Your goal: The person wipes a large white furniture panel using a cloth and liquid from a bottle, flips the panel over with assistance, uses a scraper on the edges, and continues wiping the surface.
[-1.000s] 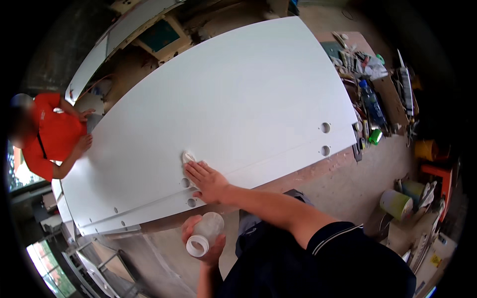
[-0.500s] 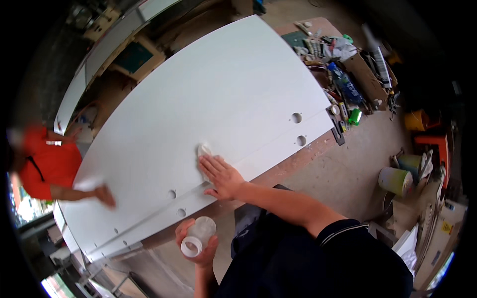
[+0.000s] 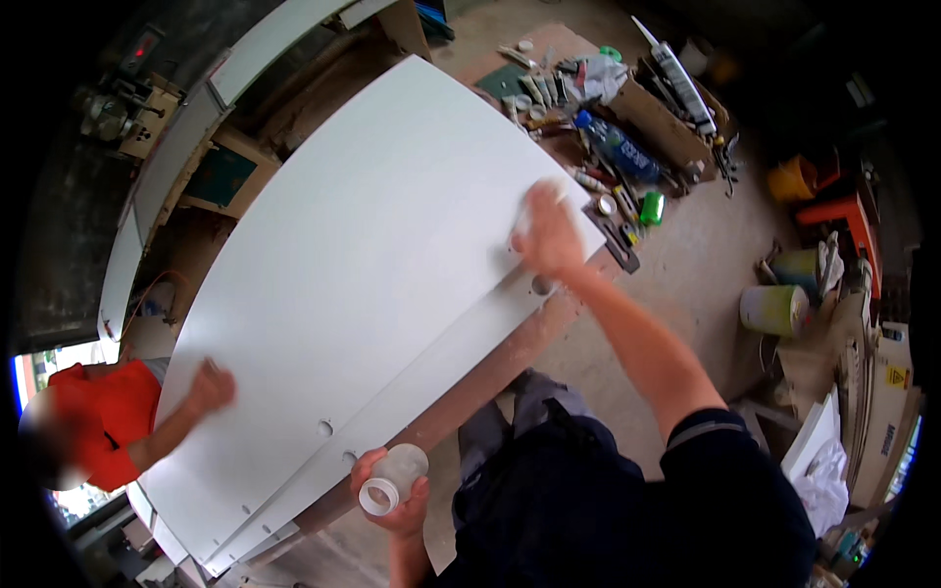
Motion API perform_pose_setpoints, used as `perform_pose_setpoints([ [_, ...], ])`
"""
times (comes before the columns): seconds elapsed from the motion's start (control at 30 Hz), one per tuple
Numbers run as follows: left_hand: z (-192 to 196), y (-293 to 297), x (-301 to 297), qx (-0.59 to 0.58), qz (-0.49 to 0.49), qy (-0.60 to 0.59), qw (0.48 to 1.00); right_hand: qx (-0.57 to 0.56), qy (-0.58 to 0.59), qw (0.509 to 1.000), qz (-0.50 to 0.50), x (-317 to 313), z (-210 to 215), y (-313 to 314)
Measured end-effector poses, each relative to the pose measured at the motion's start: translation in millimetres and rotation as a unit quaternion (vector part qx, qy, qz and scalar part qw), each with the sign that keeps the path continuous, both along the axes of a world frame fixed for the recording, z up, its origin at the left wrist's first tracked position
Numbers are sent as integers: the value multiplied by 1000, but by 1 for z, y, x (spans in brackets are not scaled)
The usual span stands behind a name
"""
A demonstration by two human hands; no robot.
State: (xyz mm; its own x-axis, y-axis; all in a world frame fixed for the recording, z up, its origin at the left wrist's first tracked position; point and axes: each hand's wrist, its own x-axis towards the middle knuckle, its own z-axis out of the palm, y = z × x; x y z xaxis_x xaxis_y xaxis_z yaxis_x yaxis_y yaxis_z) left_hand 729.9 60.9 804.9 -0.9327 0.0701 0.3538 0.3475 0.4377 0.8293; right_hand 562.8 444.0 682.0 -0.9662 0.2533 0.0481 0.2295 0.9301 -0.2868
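A big white panel (image 3: pixel 333 245) with a curved far edge and round holes lies in front of me. My left hand (image 3: pixel 404 519) is wrapped round a translucent white plastic bottle (image 3: pixel 407 461), its uncapped mouth tilted toward me. On the panel's right end, my right hand (image 3: pixel 551 238) presses down beside a round hole (image 3: pixel 541 284). That hand is blurred; a pale bit of what looks like a white rag (image 3: pixel 559 192) shows at its fingers, the rest hidden beneath them.
At the left, a person in orange (image 3: pixel 108 421) has a blurred hand (image 3: pixel 209 387) over the panel. Beyond its right end lie tubes, a blue bottle (image 3: pixel 619 147), a green container (image 3: pixel 652 208) and a cardboard box (image 3: pixel 647 108). Paint cans (image 3: pixel 772 310) stand on the floor at right.
My right hand has swept from the panel's middle to its right end. The bottle stays in my left hand. The other person's hand has moved slightly. The whole view has shifted.
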Motion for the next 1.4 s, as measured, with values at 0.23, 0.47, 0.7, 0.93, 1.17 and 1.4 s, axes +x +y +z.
perform_pose_setpoints([
  [0.23, 11, 0, 2, 52, 21, 6, 998, 27, 101, 994, 37, -73, -18, 51],
  [0.47, 5, -58, 37, 41, 125, 4, 991, 77, 10, 976, 203, -82, 9, -166],
  [0.7, -6, -143, 71, 20, 215, 67, 974, 70, -9, 954, 293, -76, 10, -327],
  [0.93, -39, -260, 140, 9, 300, 87, 950, -24, -15, 835, 549, 35, 0, -595],
  [1.17, -44, -353, 193, 11, 429, 22, 903, -83, 10, 768, 635, 99, -6, -825],
  [1.4, -63, -398, 209, 57, 425, -41, 902, 16, 9, 836, 548, 77, -11, -588],
])
